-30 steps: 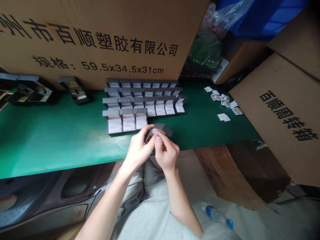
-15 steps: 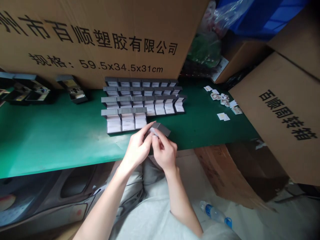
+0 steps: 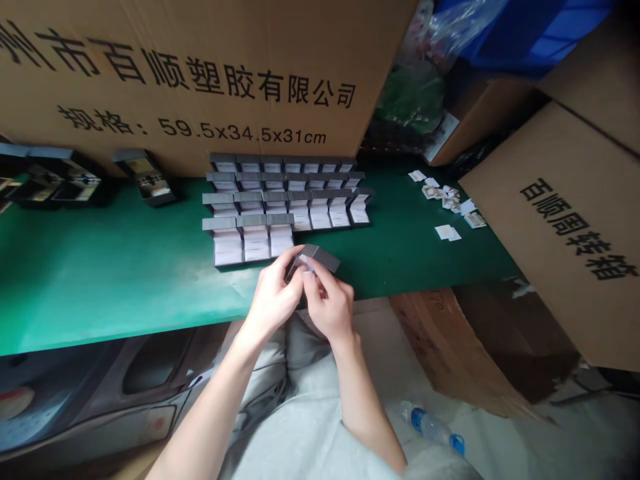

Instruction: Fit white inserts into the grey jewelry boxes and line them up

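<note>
My left hand (image 3: 274,293) is wrapped round a small dark grey jewelry box (image 3: 323,257), held over the table's front edge with its lid raised. My right hand (image 3: 330,303) is closed, its thumb and forefinger pressed at the white inside of the same box. A bit of white shows between those fingertips; whether it is loose or part of the lining I cannot tell. Just beyond my hands stand rows of similar open boxes (image 3: 256,248) with white linings, the front row nearest my left hand. My fingers hide much of the held box.
Small white inserts (image 3: 447,233) lie scattered on the green table (image 3: 150,280) at the right. Darker open boxes (image 3: 147,183) stand at the back left. A large carton (image 3: 200,40) walls off the back, another carton (image 3: 560,220) the right. A plastic bottle (image 3: 433,427) lies below.
Both hands stay at almost the same place round the jewelry box. My left fingers have shifted slightly down and left, baring a little more of the box's side.
</note>
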`<state>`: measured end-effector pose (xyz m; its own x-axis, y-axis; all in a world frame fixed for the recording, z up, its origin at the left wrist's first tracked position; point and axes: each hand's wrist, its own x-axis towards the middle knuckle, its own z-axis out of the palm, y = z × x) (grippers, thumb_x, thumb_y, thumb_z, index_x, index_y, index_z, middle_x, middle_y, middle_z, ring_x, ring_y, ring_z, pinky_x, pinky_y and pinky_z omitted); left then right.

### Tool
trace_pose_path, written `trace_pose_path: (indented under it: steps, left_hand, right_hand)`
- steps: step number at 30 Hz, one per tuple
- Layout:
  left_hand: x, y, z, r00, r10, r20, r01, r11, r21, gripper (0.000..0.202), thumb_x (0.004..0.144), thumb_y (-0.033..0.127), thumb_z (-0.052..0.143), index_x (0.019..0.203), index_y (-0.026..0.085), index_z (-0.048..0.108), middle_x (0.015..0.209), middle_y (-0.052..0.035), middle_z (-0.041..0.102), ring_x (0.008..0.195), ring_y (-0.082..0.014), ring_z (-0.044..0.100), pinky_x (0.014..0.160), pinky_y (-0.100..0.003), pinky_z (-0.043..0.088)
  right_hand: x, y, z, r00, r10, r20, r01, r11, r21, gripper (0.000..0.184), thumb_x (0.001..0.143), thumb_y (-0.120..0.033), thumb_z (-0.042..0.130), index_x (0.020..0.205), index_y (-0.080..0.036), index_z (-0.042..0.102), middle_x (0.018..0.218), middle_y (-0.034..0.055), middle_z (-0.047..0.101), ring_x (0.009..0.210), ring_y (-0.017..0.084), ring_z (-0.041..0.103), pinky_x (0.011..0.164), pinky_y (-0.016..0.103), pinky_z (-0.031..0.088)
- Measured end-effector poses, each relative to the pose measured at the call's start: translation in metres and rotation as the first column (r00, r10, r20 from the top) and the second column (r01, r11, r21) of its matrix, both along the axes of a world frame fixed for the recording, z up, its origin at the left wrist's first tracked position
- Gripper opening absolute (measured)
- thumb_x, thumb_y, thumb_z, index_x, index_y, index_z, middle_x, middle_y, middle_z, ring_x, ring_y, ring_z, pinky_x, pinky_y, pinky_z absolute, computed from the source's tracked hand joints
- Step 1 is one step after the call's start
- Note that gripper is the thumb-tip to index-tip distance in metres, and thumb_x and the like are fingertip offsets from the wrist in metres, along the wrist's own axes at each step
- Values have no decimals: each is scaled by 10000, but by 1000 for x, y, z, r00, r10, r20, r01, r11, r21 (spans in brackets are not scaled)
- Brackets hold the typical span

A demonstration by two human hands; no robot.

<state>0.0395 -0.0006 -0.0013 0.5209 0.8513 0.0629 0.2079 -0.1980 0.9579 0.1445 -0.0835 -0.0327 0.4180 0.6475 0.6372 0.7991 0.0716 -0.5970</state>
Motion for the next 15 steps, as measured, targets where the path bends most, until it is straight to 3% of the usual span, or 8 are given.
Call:
trace_pose_path:
  steps: [7,15]
  left_hand:
    - [1,0,3,999,-4,46,5,1000,-24,425,854,362,647,1228,163,685,1074,-73,773,944,-248,717,874,-354,582]
    - [2,0,8,992,10,124,-7,1000,-22,275,830,281,641,1079,182,705,1001,-36,766,900,-207,696,819,-294,565]
  right_hand:
    - [1,-1,-1,1000,12,23,-11,999,-37,315,1070,-320,536,1173,-194,806,958,82,861,726,170,817,741,225,661]
    - [2,-1,0,999,18,50,-18,1000,0,314,1067,-341,549,1080,-190,824,890,89,853,738,187,820,730,226,655]
